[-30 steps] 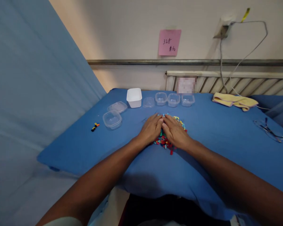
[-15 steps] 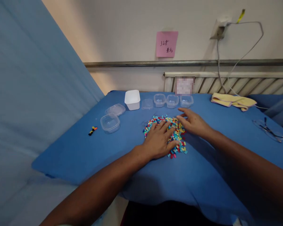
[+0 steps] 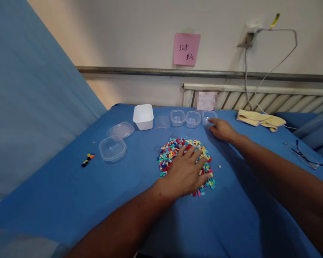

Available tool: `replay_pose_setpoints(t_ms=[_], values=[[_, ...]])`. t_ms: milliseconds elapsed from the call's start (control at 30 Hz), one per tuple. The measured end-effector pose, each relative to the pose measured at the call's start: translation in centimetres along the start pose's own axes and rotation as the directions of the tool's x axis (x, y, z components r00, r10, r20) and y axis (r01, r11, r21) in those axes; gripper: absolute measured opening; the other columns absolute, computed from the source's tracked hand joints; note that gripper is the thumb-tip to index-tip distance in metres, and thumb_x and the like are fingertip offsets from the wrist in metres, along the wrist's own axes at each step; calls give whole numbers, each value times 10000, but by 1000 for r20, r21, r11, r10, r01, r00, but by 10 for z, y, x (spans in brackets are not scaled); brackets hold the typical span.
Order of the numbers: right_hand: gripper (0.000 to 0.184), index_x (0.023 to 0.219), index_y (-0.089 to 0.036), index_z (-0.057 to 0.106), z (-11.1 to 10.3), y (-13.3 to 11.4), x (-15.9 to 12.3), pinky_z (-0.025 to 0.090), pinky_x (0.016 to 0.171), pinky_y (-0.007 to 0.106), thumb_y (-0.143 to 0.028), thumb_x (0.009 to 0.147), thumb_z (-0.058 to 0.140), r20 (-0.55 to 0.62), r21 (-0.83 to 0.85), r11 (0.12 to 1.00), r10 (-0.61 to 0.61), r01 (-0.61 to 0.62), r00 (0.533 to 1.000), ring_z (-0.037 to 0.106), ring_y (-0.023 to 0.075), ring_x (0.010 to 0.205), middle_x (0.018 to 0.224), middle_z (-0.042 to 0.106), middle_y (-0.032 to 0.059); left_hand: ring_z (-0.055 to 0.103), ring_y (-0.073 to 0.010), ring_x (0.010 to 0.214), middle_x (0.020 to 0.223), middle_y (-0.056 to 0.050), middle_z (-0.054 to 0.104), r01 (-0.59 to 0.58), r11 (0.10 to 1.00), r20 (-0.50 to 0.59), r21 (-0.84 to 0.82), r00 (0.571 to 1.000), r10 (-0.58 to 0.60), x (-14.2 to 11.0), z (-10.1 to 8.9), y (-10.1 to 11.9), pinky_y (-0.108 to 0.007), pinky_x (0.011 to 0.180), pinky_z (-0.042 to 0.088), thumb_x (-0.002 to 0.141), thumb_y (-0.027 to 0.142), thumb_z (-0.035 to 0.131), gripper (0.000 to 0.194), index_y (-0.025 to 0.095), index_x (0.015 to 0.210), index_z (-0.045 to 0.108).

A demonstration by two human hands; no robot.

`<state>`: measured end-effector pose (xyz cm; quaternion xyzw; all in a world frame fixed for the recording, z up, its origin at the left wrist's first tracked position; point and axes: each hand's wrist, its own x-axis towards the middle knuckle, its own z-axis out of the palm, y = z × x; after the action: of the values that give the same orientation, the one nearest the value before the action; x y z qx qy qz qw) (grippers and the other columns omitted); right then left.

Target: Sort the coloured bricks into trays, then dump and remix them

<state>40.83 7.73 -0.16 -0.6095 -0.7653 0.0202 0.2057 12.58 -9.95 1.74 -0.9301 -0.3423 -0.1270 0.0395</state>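
A pile of small colourful toy bricks (image 3: 165, 150) is spread on the blue cloth in front of me. My left hand (image 3: 187, 170) lies palm down on top of it, fingers spread, hiding its middle. Beyond the pile, at the far right of a row, stands a small clear plastic container (image 3: 206, 114). My right hand (image 3: 222, 129) reaches its near right side, with the index finger over the rim and the thumb low against the outside. Two more clear containers, a middle one (image 3: 193, 120) and a left one (image 3: 177, 118), stand beside it.
A white tub (image 3: 143, 116), a flat clear lid (image 3: 162, 122), a larger lid (image 3: 121, 129) and a larger clear container (image 3: 112, 148) stand to the left. Joined dark and orange bricks (image 3: 88, 159) lie farther left. Glasses (image 3: 303, 156) and a yellow cloth (image 3: 261, 120) are at right.
My right hand has moved from the pile's right edge out to the far right container. The left hand stays flat on the bricks. A small pale piece now shows right of the pile.
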Motion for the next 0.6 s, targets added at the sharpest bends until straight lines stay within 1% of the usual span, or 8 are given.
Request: replay_pose_setpoints(t_ms=[67,133,200,267,367,467,533,600], values=[[453,1420,-101,748,-3,4,-9,590,1088,466,-265,1028,589,-7,-14,1000,-2,2,1000,779,355,1197,1378,787,232,477,-369,1610,1708,-133,566,47,999,-35,19,998,-47,-1,-2,-7,-646,1352,308,1158,639,420,625,237,1583,642],[411,1368,-128,776,-10,10,-28,602,1066,457,-287,1048,572,-8,-14,1000,-14,14,1000,788,335,1159,1337,801,208,463,-376,1624,1748,-140,519,98,995,-44,35,994,-97,-4,-5,-13,-672,1360,286,1153,645,429,637,240,1606,621],[373,1310,-159,800,-19,17,-55,615,1040,443,-315,1055,578,1,-2,1000,-31,31,1000,794,317,1121,1273,820,178,436,-393,1645,1765,-149,494,148,988,-21,42,989,-147,-7,-8,-15,-697,1365,269,1141,682,426,682,232,1620,608],[358,1286,-189,807,-29,22,-83,638,976,424,-360,1066,581,3,31,998,-49,49,999,803,291,1036,1230,828,149,396,-418,1669,1779,-172,465,204,978,14,53,979,-205,-8,-8,-16,-714,1365,265,1122,727,424,758,201,1643,584],[353,1284,-226,803,-43,25,-121,653,861,412,-405,1079,580,-36,107,989,-96,99,995,797,268,916,1154,834,117,369,-425,1685,1785,-202,445,271,960,68,73,959,-276,-3,-6,-15,-677,1361,312,1115,748,408,834,148,1680,536],[348,1315,-241,784,-55,21,-144,647,803,407,-415,1080,596,-98,148,981,-111,125,989,785,257,862,1125,827,105,376,-425,1682,1782,-213,445,284,956,104,78,951,-291,9,-4,-18,-628,1364,338,1113,753,401,862,125,1691,519],[342,1325,-228,770,-62,15,-153,641,797,414,-401,1090,591,-183,146,981,-103,131,978,777,252,838,1143,819,114,372,-434,1682,1786,-219,435,282,956,122,82,949,-291,18,-5,-19,-616,1375,322,1111,752,408,870,117,1697,510],[317,1303,-219,770,-65,8,-160,635,812,419,-378,1108,577,-256,127,980,-117,153,960,781,257,856,1136,819,121,359,-434,1690,1793,-230,418,286,954,138,93,945,-297,23,-7,-17,-612,1382,305,1121,730,409,857,113,1710,489]])
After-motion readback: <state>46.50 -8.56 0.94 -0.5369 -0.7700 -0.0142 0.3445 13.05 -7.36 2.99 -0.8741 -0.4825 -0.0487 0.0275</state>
